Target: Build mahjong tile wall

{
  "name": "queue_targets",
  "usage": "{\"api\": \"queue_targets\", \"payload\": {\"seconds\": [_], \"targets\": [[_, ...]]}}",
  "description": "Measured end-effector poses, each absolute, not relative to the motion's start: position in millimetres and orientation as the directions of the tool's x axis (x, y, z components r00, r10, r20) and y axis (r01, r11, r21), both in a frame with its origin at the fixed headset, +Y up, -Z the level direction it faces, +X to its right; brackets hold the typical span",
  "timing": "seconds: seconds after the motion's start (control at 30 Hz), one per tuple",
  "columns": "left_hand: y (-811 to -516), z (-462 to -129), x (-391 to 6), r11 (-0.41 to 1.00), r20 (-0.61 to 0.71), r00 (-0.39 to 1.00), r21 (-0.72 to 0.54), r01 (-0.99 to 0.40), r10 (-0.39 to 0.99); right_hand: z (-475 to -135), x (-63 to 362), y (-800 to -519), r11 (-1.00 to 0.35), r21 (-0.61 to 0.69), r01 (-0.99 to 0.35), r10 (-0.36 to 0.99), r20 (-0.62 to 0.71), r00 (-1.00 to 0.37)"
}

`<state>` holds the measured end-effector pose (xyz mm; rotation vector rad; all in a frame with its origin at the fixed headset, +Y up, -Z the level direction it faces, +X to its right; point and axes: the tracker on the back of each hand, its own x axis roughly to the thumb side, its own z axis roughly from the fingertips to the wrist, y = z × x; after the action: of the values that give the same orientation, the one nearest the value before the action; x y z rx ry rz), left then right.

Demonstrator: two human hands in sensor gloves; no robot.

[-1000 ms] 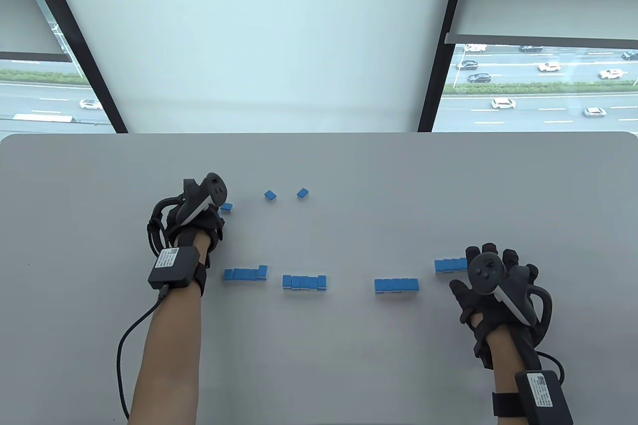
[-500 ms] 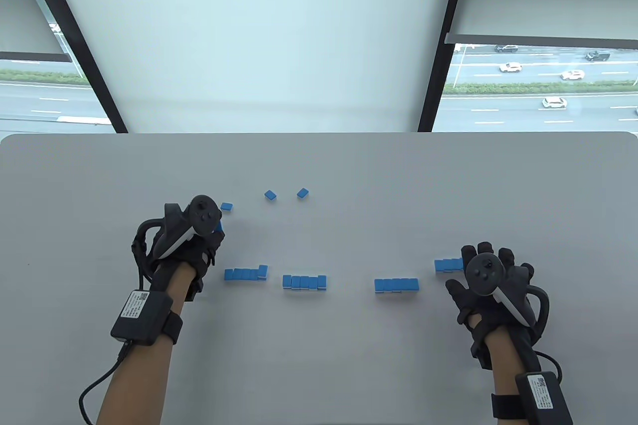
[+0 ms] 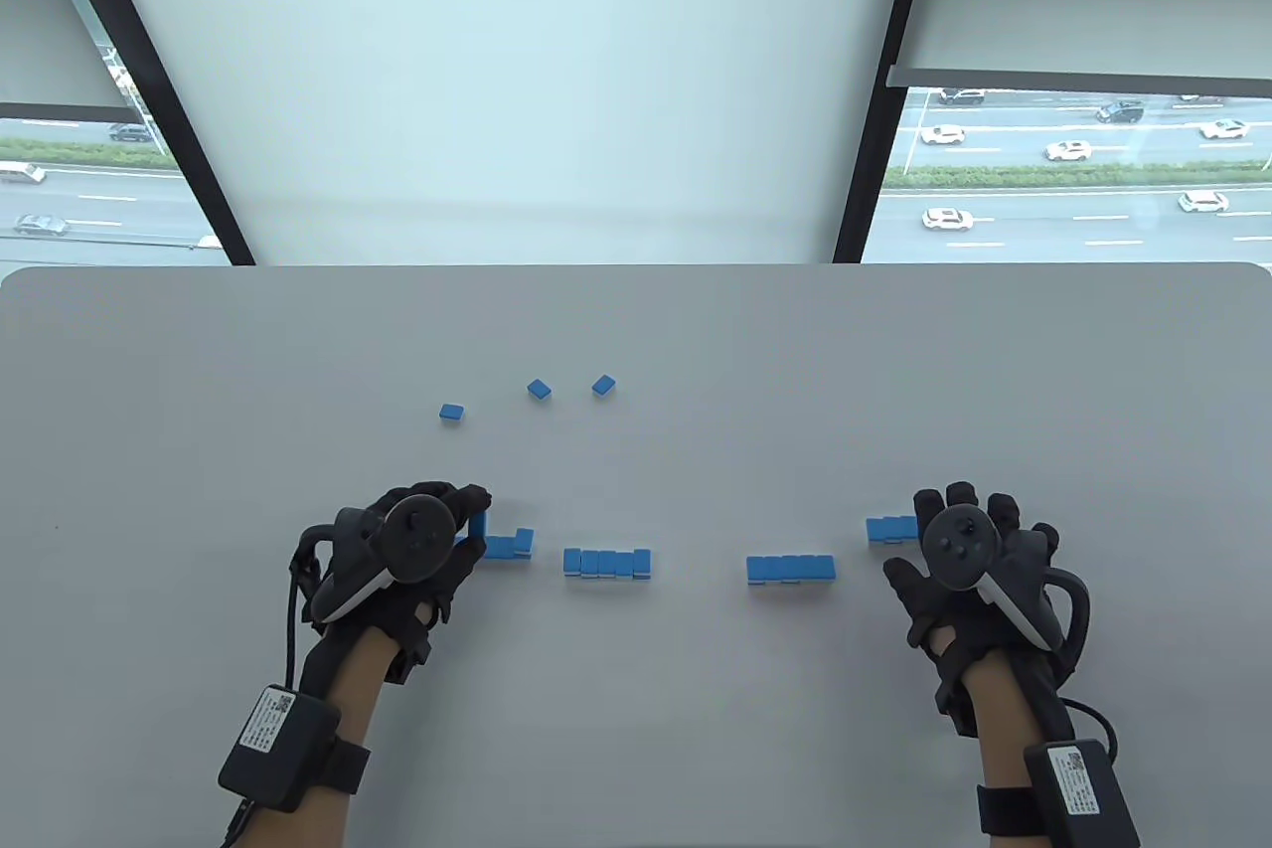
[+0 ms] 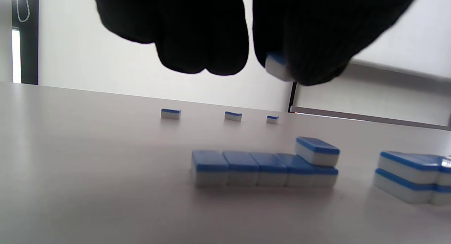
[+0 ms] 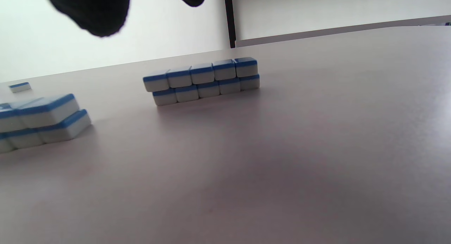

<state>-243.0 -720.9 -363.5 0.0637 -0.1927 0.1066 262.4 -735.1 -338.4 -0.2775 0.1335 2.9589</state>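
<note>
I see a tile (image 4: 276,66) pinched in my left hand (image 3: 417,550), fingers curled round it, held above the left end of the leftmost row (image 4: 264,168), which carries one stacked tile (image 4: 317,150) at its right end. My right hand (image 3: 979,555) lies flat, fingers spread, gripping nothing, beside the rightmost row (image 3: 891,528). Against a second ago, the left hand has come back from the far loose tiles (image 3: 452,412) to the row; the right barely shifted.
</note>
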Motion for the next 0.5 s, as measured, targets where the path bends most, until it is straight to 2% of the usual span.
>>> {"api": "queue_targets", "payload": {"seconds": [0.2, 0.5], "targets": [[-737.8, -369.5, -233.1, 0.997, 0.199, 0.978, 0.044, -0.068, 0.058, -338.4, 261.4, -734.9, -0.984, 0.074, -0.162, 0.146, -0.194, -0.970], [-746.1, -373.3, -225.3, 0.999, 0.205, 0.978, 0.041, -0.034, 0.025, -338.1, 260.5, -735.0, -0.985, 0.076, -0.156, 0.138, -0.196, -0.971]]}}
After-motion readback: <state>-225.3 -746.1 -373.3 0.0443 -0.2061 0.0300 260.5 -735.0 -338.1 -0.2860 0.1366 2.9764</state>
